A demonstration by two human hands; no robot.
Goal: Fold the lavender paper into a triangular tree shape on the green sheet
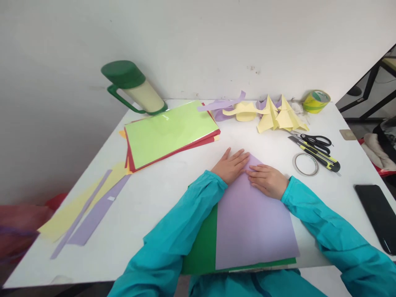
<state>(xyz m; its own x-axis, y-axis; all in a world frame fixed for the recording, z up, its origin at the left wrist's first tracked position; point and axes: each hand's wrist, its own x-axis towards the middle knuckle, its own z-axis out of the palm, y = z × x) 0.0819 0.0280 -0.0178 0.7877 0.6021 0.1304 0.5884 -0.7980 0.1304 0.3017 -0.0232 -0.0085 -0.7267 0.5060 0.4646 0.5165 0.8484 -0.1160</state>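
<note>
A purple sheet of paper lies over a green sheet at the front edge of the table. Its far end comes to a slanted point, partly covered by my hands, so I cannot tell how it is folded there. My left hand rests flat on the sheet's far left edge, its fingers stretched and the thumb apart. Beside it, my right hand lies on the same sheet with fingers extended toward the left fingertips. Both hands are open and press on the paper.
Coloured paper in a clear sleeve lies behind, near a green-lidded thermos. Paper strips are at left. Folded yellow paper shapes, yellow tape, scissors, a cutter, a tape ring and a phone sit right.
</note>
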